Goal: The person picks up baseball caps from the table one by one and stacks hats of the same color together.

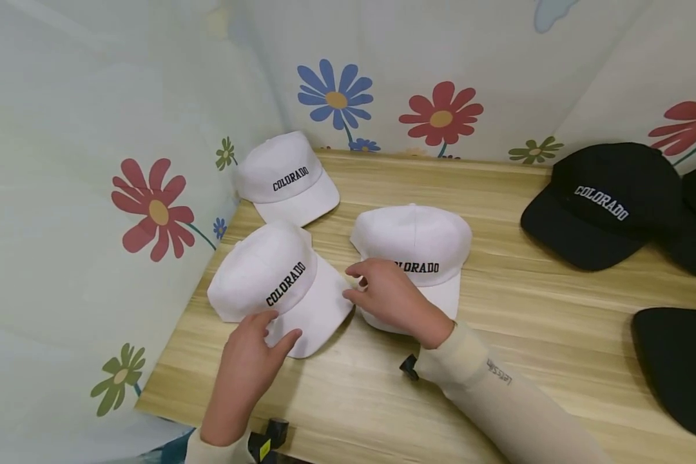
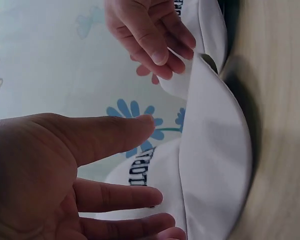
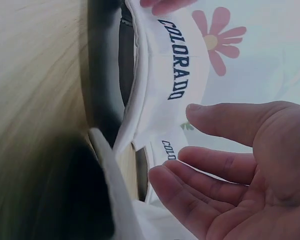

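Three white caps lettered COLORADO are grouped on the left of the table. At the front left cap, my left hand has thumb and fingers spread, fingertips right at the crown's lower front by the brim. My right hand hovers between that cap's brim and the right-hand white cap, covering part of its lettering. In the right wrist view the right hand's fingers are loosely bent, with nothing between them and the thumb. Behind, the third white cap sits in the corner.
Several black caps lie on the right: one black cap at the back, another black cap nearer the front edge. The wood-grain table meets flower-printed wall sheets on its left and back sides.
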Action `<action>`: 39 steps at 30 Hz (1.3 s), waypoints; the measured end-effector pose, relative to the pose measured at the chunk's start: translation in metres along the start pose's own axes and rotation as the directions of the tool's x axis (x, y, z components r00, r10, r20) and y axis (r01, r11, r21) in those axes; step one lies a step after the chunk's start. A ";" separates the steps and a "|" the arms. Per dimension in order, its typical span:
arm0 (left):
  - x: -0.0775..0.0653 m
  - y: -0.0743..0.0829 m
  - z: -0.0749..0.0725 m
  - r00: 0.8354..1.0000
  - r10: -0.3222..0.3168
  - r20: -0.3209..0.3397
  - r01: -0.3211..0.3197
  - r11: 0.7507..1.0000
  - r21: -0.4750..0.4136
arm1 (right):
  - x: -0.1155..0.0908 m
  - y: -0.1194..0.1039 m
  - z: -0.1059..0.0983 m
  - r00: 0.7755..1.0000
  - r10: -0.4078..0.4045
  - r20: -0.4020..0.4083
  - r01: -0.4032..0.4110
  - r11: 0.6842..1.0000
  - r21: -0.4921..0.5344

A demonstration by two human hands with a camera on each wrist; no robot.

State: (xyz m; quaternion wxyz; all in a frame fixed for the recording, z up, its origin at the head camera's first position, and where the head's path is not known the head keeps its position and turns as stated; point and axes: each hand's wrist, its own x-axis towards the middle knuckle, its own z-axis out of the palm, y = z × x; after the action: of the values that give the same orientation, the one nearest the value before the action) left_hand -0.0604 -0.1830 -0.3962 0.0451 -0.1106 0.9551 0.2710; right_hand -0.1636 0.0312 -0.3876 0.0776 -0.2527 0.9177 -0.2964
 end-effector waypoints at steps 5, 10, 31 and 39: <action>0.000 -0.015 0.000 0.999 -0.050 -0.003 0.051 0.998 0.042 | 0.010 -0.002 0.006 0.999 -0.018 0.031 0.019 0.999 -0.032; 0.000 -0.025 0.002 0.997 -0.075 -0.011 0.075 0.993 0.095 | 0.017 0.001 0.011 0.998 -0.019 0.060 0.024 0.997 -0.076; 0.012 -0.045 0.005 0.995 -0.102 -0.003 0.102 0.994 -0.048 | 0.040 -0.003 0.032 0.984 0.024 0.177 -0.020 1.000 -0.023; 0.016 -0.046 0.008 0.981 -0.195 -0.020 0.188 0.963 -0.194 | 0.040 0.004 0.026 0.985 0.087 0.150 -0.103 0.990 0.098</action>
State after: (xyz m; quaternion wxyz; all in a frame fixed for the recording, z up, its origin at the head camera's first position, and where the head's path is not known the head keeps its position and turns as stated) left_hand -0.0651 -0.2202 -0.4283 0.0414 -0.2116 0.9103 0.3535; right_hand -0.1919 0.0003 -0.4108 0.1714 -0.2250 0.9038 -0.3212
